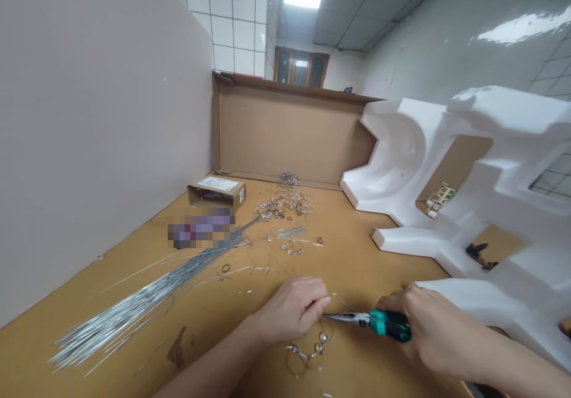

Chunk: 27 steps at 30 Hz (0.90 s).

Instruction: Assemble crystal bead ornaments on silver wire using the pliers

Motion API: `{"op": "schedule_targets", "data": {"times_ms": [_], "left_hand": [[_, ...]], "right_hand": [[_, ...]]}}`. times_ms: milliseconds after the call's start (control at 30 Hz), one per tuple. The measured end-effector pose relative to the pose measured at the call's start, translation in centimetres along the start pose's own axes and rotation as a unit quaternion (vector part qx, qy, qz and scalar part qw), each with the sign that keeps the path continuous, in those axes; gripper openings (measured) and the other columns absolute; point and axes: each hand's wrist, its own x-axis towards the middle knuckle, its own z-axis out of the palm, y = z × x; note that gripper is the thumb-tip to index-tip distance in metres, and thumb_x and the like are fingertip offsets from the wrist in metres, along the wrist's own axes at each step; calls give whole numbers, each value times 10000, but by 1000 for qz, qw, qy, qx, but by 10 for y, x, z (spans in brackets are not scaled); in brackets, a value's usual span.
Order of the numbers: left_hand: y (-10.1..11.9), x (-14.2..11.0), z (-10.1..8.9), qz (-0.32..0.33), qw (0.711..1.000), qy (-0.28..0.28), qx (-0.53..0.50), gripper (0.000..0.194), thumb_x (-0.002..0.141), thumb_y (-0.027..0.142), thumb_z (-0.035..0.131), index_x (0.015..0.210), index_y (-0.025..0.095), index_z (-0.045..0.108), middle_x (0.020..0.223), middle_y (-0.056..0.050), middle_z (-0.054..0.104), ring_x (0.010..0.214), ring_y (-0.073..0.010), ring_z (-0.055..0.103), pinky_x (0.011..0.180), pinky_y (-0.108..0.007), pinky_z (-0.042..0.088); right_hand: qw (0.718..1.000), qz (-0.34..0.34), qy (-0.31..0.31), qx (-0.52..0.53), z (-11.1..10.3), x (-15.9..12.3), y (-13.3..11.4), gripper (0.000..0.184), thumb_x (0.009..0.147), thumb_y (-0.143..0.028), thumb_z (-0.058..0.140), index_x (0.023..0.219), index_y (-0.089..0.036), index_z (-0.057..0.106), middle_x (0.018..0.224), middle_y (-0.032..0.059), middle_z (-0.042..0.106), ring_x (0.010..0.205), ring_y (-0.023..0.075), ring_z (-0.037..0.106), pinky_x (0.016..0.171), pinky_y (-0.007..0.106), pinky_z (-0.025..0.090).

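My right hand [422, 326] is wrapped round the needle-nose pliers [379, 322], which have green and black handles. Their metal jaws point left and reach the fingertips of my left hand [297, 306]. That hand is closed in a pinch, and what lies between thumb and finger is mostly hidden. Just below it, a looped wire piece [307, 353] with small shiny rounded parts hangs or lies; thin wire runs up from it towards the pinch. To the left stretches a long bundle of straight metal wires [147, 297].
Behind my hands lie several similar wire pieces [292, 246], a heap of looped wires [285, 204] and a black ring [225, 268]. An open small carton [218, 193] stands at the back left. White foam packing [401, 148] borders the right, a cardboard wall [289, 130] the back.
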Motion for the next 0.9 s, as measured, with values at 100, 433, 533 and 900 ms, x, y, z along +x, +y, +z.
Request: {"op": "schedule_targets", "data": {"times_ms": [100,433,533,900], "left_hand": [[-3,0,-2,3,999,-1,35,236,875,224,319,649,185,378,648,28,385,609,-112,363,578,-224,285],[-16,3,-3,-163,927,36,-336,289,847,398,400,670,171,418,598,39,431,542,-88,412,539,-205,351],[-18,2,-2,-158,884,19,-440,299,818,421,455,668,163,437,593,32,456,509,-81,434,516,-202,373],[-14,2,-9,-176,907,-3,-382,295,817,420,459,675,162,441,598,39,456,522,-74,410,516,-185,341]], "right_hand": [[999,15,0,28,1,1,-2,229,555,-73,432,661,-250,530,565,-25,577,534,156,519,484,248,234],[986,131,53,91,30,13,16,253,774,-449,440,891,-261,561,738,17,622,664,206,553,597,291,352],[984,160,78,15,56,19,26,298,774,-473,436,887,-233,573,799,60,619,735,249,564,607,320,364],[976,80,191,-63,104,31,30,367,813,-418,429,1059,-179,562,962,110,586,898,266,528,754,386,411]]}}
